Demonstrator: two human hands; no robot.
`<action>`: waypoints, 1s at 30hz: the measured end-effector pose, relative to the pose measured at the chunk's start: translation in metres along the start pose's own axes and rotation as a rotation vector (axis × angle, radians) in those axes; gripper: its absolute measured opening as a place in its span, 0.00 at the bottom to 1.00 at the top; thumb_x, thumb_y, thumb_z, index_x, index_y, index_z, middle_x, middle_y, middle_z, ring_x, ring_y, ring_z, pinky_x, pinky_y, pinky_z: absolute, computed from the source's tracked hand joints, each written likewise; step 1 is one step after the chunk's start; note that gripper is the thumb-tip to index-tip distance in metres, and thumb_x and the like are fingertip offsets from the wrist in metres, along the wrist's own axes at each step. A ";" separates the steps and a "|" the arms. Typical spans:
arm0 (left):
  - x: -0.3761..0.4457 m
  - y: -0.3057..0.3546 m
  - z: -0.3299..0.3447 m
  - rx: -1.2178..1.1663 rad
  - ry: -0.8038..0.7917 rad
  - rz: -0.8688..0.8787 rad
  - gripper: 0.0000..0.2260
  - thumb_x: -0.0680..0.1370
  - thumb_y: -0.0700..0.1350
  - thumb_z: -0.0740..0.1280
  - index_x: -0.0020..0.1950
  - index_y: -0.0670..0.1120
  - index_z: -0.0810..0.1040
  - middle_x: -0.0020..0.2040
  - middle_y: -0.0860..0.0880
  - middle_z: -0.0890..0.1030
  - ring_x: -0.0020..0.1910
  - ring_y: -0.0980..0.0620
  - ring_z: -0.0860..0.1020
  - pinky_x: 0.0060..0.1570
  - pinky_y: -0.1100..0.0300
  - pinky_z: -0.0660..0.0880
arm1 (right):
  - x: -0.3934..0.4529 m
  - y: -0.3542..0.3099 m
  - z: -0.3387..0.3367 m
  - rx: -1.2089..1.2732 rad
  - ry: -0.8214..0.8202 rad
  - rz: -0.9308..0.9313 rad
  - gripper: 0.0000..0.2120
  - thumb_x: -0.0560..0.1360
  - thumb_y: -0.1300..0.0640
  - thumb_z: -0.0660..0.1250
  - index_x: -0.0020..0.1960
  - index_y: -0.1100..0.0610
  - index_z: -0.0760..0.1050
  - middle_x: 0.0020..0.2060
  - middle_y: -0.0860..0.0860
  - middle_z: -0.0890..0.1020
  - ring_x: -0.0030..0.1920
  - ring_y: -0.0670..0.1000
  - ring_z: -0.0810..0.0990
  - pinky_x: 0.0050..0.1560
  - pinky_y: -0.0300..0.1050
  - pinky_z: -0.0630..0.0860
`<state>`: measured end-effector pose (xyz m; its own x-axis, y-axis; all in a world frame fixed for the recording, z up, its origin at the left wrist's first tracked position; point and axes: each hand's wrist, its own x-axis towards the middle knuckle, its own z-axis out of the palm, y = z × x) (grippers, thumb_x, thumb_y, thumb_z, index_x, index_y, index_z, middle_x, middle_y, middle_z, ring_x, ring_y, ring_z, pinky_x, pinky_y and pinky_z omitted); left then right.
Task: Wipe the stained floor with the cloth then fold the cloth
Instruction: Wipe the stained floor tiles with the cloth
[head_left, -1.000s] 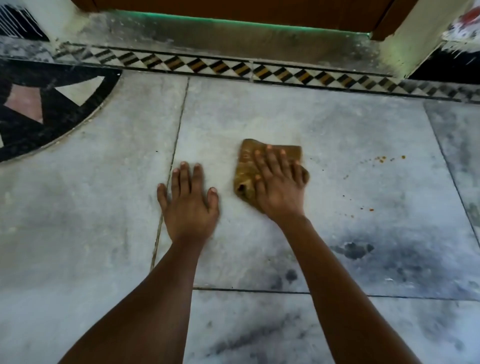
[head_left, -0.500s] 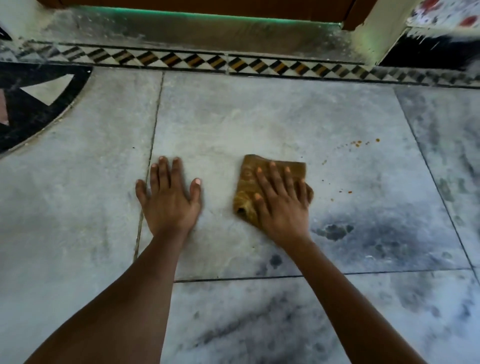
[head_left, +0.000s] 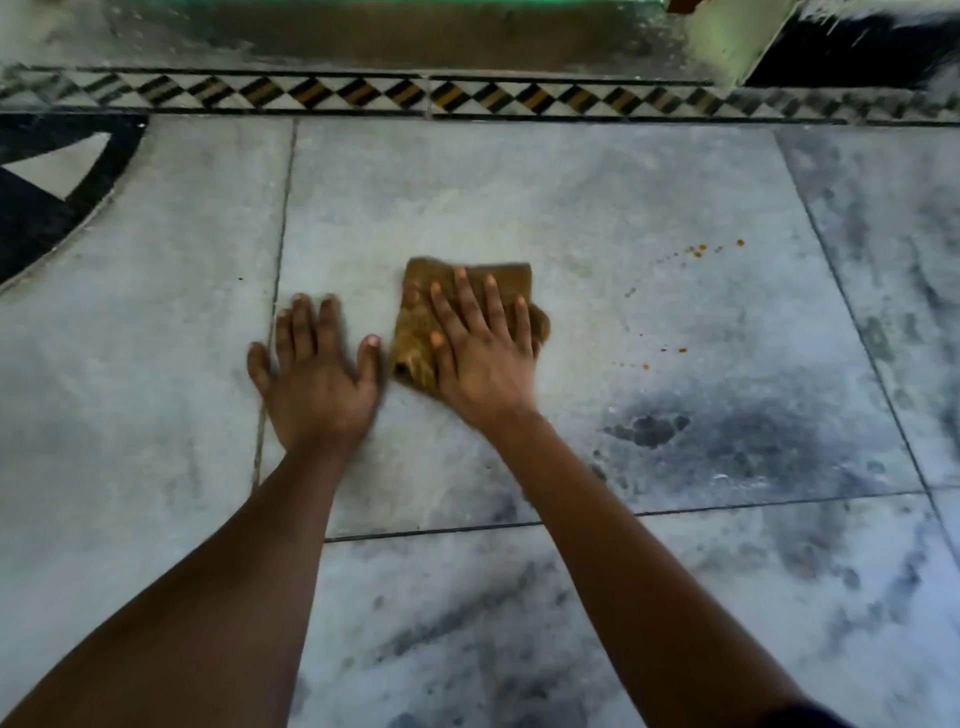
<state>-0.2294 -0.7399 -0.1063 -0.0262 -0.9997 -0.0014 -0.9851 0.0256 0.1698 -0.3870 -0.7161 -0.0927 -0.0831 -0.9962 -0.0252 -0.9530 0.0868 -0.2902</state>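
The right hand (head_left: 480, 358) presses flat on the cloth (head_left: 415, 332), fingers straight and spread — the cloth lies bunched on the marble floor (head_left: 519, 208). The left hand (head_left: 317, 379) rests flat on the floor just beside it, fingers straight. Orange stains (head_left: 696, 250) dot the floor to the right — apart from the cloth.

Left hand (head_left: 317, 379) flat, fingers spread; right hand (head_left: 480, 348) flat, pressing.

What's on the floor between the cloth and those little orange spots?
Nothing. In the head view, only bare grey marble floor lies between the brown cloth under the right hand and the orange spots.
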 end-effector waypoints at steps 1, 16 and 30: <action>0.001 0.000 0.000 0.007 -0.009 -0.001 0.29 0.77 0.60 0.47 0.76 0.48 0.55 0.77 0.43 0.56 0.75 0.45 0.53 0.70 0.41 0.48 | -0.023 0.007 -0.002 0.001 -0.001 0.015 0.25 0.78 0.46 0.47 0.75 0.47 0.56 0.76 0.50 0.56 0.76 0.55 0.51 0.71 0.55 0.40; 0.002 -0.002 0.002 0.013 0.026 0.006 0.28 0.78 0.59 0.48 0.75 0.48 0.57 0.77 0.43 0.56 0.75 0.44 0.54 0.70 0.40 0.49 | -0.032 0.067 -0.016 0.008 0.074 0.183 0.27 0.77 0.46 0.46 0.75 0.46 0.53 0.76 0.49 0.53 0.76 0.55 0.47 0.72 0.54 0.39; 0.004 -0.005 0.004 0.013 0.037 0.024 0.26 0.81 0.57 0.50 0.76 0.47 0.56 0.76 0.42 0.55 0.75 0.43 0.53 0.69 0.39 0.49 | -0.061 0.117 -0.030 0.005 0.103 0.318 0.27 0.77 0.46 0.44 0.76 0.47 0.51 0.77 0.50 0.51 0.76 0.55 0.46 0.72 0.55 0.39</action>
<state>-0.2254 -0.7438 -0.1115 -0.0437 -0.9983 0.0387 -0.9865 0.0493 0.1563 -0.5021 -0.6452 -0.0966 -0.4054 -0.9139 -0.0187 -0.8732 0.3932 -0.2880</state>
